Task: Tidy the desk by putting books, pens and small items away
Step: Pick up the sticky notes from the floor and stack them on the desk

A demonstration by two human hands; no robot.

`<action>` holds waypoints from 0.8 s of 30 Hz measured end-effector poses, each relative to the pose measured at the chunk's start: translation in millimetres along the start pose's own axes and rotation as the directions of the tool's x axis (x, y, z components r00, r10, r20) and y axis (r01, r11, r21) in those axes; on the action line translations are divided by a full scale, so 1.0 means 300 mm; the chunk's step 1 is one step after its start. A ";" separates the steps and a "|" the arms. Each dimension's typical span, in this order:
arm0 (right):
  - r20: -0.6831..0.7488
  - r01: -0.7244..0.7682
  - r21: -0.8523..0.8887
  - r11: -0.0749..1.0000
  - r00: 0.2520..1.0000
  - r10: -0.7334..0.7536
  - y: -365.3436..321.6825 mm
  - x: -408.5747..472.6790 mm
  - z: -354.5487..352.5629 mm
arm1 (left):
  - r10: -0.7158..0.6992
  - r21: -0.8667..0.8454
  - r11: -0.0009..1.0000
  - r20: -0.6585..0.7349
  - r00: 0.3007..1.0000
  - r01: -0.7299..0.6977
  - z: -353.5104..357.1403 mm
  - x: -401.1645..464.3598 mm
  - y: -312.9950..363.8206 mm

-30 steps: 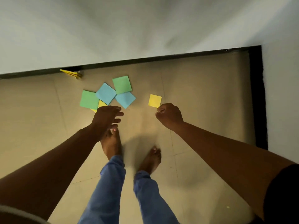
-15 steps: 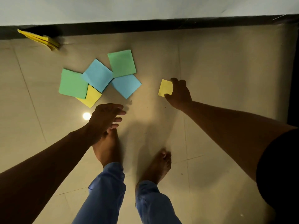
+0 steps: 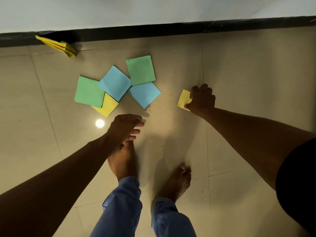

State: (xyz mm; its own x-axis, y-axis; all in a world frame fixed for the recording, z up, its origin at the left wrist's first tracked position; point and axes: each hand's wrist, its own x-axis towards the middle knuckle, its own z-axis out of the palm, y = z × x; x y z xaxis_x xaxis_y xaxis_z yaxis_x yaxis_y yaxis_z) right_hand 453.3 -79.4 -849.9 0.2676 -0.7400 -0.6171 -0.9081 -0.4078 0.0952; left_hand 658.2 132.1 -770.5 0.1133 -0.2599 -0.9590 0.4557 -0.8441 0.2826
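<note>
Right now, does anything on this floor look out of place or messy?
Yes. Square paper notes lie scattered on the tiled floor: two green, two blue and a yellow one overlap askew. A yellow stack leans against the dark skirting. The right hand grips another yellow note.

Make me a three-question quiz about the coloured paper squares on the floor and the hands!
1. Where is the yellow stack?
A. by the dark strip along the wall
B. between the feet
C. under the right hand

2. How many blue squares are there?
A. one
B. two
C. four

3. What is the right hand doing?
A. hanging free
B. holding a pen
C. touching the lone yellow square

Answers: A, the stack leans at the wall strip; B, blue squares and; C, fingers and thumb are on its edge.
</note>
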 end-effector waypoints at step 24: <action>0.231 -0.057 0.595 0.802 0.967 -0.103 -0.085 -0.104 -0.046 | 0.034 -0.220 0.975 0.022 0.999 -0.028 0.016 0.000 -0.049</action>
State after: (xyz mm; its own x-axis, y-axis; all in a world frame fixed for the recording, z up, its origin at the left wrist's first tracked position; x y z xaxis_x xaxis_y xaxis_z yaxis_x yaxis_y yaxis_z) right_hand 472.6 -53.2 -822.2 0.2782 -0.5502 -0.7873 -0.9349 0.0331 -0.3535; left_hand 647.1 142.2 -774.5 0.1094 -0.2988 -0.9480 0.6352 -0.7126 0.2978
